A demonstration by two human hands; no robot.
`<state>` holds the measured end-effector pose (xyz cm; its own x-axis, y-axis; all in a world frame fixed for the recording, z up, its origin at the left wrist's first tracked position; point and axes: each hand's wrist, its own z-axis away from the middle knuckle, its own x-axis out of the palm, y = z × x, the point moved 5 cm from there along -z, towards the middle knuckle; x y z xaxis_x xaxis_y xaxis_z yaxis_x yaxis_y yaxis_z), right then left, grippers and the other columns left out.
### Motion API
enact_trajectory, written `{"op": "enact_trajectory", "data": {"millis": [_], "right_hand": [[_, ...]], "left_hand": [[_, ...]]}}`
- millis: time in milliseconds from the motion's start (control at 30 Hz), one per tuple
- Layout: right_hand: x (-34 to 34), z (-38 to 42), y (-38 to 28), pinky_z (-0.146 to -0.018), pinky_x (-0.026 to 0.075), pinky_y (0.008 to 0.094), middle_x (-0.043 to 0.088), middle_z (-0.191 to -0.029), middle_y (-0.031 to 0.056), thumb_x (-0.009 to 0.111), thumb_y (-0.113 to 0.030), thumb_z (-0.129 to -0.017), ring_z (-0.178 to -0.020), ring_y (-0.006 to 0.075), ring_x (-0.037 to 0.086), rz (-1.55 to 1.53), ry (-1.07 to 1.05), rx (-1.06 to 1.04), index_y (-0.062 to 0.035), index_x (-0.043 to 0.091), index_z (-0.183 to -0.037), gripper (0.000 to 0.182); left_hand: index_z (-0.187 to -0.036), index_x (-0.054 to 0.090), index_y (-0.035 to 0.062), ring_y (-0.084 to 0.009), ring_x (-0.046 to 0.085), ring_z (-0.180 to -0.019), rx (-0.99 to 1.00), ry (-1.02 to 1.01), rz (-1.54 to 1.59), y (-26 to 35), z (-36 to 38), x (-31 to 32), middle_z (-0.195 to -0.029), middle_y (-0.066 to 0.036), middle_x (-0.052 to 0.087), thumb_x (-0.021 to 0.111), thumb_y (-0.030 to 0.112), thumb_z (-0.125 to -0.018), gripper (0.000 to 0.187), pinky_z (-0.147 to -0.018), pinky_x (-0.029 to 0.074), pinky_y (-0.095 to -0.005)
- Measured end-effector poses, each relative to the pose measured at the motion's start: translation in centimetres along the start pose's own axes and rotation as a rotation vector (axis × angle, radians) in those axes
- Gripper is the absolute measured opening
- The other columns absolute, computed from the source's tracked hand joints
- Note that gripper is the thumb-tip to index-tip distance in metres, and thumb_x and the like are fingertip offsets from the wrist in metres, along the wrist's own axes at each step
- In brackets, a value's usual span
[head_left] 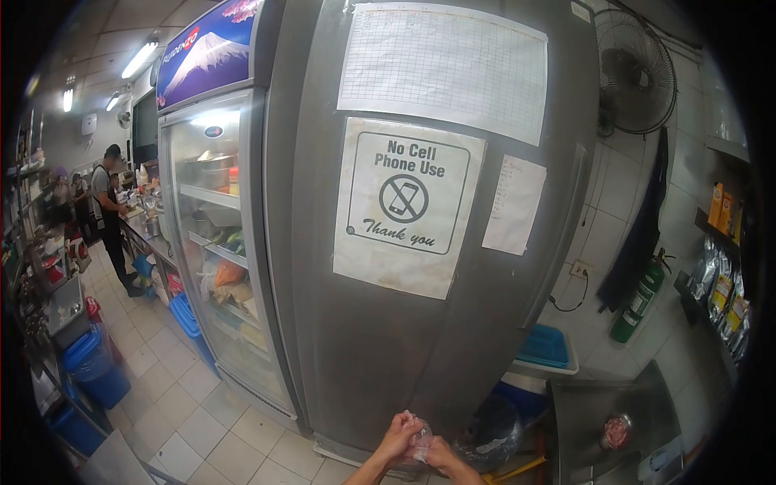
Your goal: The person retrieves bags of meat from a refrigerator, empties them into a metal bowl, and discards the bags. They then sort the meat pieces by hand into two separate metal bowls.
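At the bottom centre, in front of the grey metal door, my left hand and my right hand are close together. Between them is a clear plastic bag with something pinkish inside, and the fingers of both hands are closed on it. The bag's exact contents are too small to make out. To the right, a bowl of pinkish pieces sits on a dark metal table.
A grey cabinet with paper signs stands straight ahead, a glass-door fridge to its left. Blue bins stand at the left. A person works at a far counter. At right are a fire extinguisher and a blue tray.
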<state>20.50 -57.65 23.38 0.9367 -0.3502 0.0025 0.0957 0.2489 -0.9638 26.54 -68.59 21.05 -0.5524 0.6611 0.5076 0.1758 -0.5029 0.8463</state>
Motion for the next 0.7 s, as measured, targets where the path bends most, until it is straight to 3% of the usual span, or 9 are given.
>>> {"op": "enact_trajectory", "data": {"millis": [100,200,300,400,500,600,700], "right_hand": [[-0.3,-0.2,0.6,-0.078,0.050,0.0283,0.070,-0.093,0.0028,0.066,-0.008,-0.079,-0.089,0.0127,0.065,-0.028,-0.010,-0.078,0.0010,0.071,-0.101,0.024],[-1.2,-1.8,3.3,-0.077,0.050,0.0271,0.069,-0.094,0.0027,0.067,-0.007,-0.081,-0.087,0.0117,0.065,-0.059,0.078,-0.071,0.0006,0.071,-0.101,0.022],[-1.4,-1.8,3.8,-0.075,0.051,0.0272,0.069,-0.093,0.0028,0.069,-0.004,-0.081,-0.084,0.0116,0.065,-0.050,0.204,-0.038,-0.0004,0.072,-0.101,0.021],[-0.9,-1.5,3.1,-0.073,0.051,0.0283,0.069,-0.091,0.0026,0.073,-0.004,-0.079,-0.083,0.0123,0.065,-0.255,0.145,-0.113,-0.0012,0.072,-0.099,0.020],[-0.9,-0.5,1.6,-0.073,0.052,0.0290,0.069,-0.091,0.0024,0.070,0.000,-0.079,-0.083,0.0123,0.065,-0.142,0.320,0.024,0.0002,0.072,-0.098,0.019],[-2.2,-1.7,3.5,-0.079,0.052,0.0295,0.069,-0.099,0.0055,0.071,-0.013,-0.081,-0.089,0.0143,0.065,-0.165,0.285,-0.063,0.0032,0.068,-0.108,0.031],[-1.4,0.3,0.0,-0.087,0.050,0.0313,0.065,-0.115,0.0097,0.071,-0.034,-0.080,-0.102,0.0175,0.063,-0.459,-0.138,-0.425,0.0052,0.058,-0.124,0.060]], "left_hand": [[-0.119,0.043,0.0066,-0.0148,0.055,-0.104,0.004,0.004,0.020,0.3,0.2,0.2,-0.114,-0.006,0.052,0.066,0.018,-0.092,0.038,-0.091,0.048,-0.0316],[-0.119,0.043,0.0075,-0.0152,0.057,-0.103,0.037,0.002,-0.006,0.3,0.0,0.2,-0.112,-0.006,0.054,0.067,0.021,-0.092,0.039,-0.086,0.051,-0.0315],[-0.117,0.043,0.0078,-0.0145,0.061,-0.093,-0.022,0.001,0.017,0.9,0.7,0.7,-0.106,-0.004,0.056,0.068,0.025,-0.092,0.039,-0.074,0.054,-0.0298],[-0.119,0.043,0.0076,-0.0130,0.063,-0.083,-0.005,-0.002,-0.017,0.9,0.6,0.7,-0.103,-0.004,0.060,0.068,0.028,-0.092,0.042,-0.063,0.054,-0.0275],[-0.122,0.046,0.0057,-0.0118,0.063,-0.080,0.027,-0.013,-0.041,0.6,0.4,0.7,-0.106,-0.006,0.063,0.070,0.030,-0.091,0.046,-0.058,0.053,-0.0261],[-0.121,0.056,0.0002,-0.0153,0.063,-0.100,0.001,-0.014,-0.175,-1.1,-0.2,-0.3,-0.112,-0.010,0.066,0.075,0.036,-0.087,0.053,-0.085,0.052,-0.0300],[-0.116,0.062,-0.0012,-0.0163,0.063,-0.100,0.107,-0.041,-0.249,-1.1,-0.1,-0.2,-0.113,-0.010,0.066,0.077,0.044,-0.083,0.058,-0.085,0.052,-0.0309]]}}
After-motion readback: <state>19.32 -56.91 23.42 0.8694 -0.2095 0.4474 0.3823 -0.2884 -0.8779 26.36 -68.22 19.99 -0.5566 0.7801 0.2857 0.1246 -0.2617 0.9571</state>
